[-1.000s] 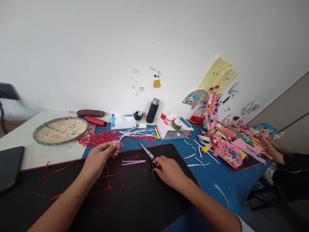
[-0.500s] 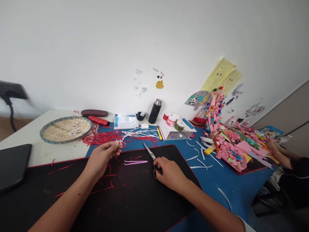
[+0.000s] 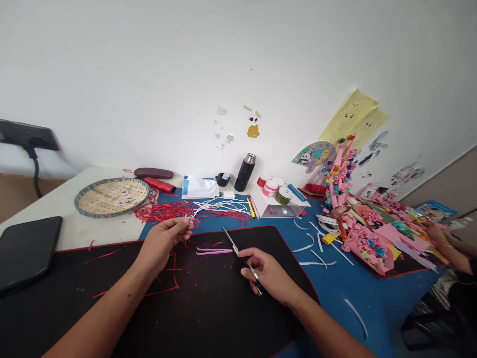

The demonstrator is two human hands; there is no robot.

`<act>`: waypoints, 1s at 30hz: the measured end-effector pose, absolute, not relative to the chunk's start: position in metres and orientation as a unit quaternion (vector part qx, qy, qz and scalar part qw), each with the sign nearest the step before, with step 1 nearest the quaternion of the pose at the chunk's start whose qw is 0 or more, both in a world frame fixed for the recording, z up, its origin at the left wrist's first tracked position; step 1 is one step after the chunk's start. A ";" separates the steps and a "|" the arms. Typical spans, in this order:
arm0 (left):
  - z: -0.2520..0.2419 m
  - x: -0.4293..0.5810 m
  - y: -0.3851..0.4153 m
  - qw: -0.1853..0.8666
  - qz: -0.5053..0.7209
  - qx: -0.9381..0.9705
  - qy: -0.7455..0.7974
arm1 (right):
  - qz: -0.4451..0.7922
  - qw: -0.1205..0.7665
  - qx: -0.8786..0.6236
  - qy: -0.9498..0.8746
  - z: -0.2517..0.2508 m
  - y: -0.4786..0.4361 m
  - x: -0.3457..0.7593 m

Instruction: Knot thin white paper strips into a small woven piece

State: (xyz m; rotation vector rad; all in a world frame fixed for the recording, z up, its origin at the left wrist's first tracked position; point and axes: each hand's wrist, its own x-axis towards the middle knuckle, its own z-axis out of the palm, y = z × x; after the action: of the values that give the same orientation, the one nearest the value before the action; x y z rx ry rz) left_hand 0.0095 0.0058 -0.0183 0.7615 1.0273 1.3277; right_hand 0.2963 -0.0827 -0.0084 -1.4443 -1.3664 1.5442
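Observation:
My left hand (image 3: 164,241) pinches a small white knotted cord (image 3: 190,219) between thumb and fingertips, above the back edge of the black mat (image 3: 208,308). Black-handled scissors (image 3: 235,248) are in my right hand (image 3: 263,271), blades pointing up and left, clear of the cord. Between the hands, purple tweezers (image 3: 213,251) lie on the mat. Red cords (image 3: 167,211) and white cords (image 3: 223,205) are heaped behind my left hand. Cut red pieces (image 3: 175,278) lie on the mat near my left forearm.
A woven basket (image 3: 112,198) and a black tablet (image 3: 30,251) are at left. A black flask (image 3: 245,173) and ribbon spools on a box (image 3: 282,211) stand at the back. Pink paper crafts (image 3: 367,243) cover the right side, where another person's arm (image 3: 450,251) reaches in.
The scissors have turned in my right hand, and its fingers have shifted on the handles. My left hand still pinches the white cord. The whole view has shifted slightly.

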 end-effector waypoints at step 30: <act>-0.023 0.006 0.010 0.629 0.594 0.239 0.440 | 0.218 0.188 -0.497 -0.819 -0.012 -0.079 0.253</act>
State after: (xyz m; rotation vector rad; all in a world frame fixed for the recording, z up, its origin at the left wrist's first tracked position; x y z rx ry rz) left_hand 0.0061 0.0095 -0.0225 0.5478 1.0074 1.3611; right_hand 0.2528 -0.0789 -0.0121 -1.3969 -2.3041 0.6124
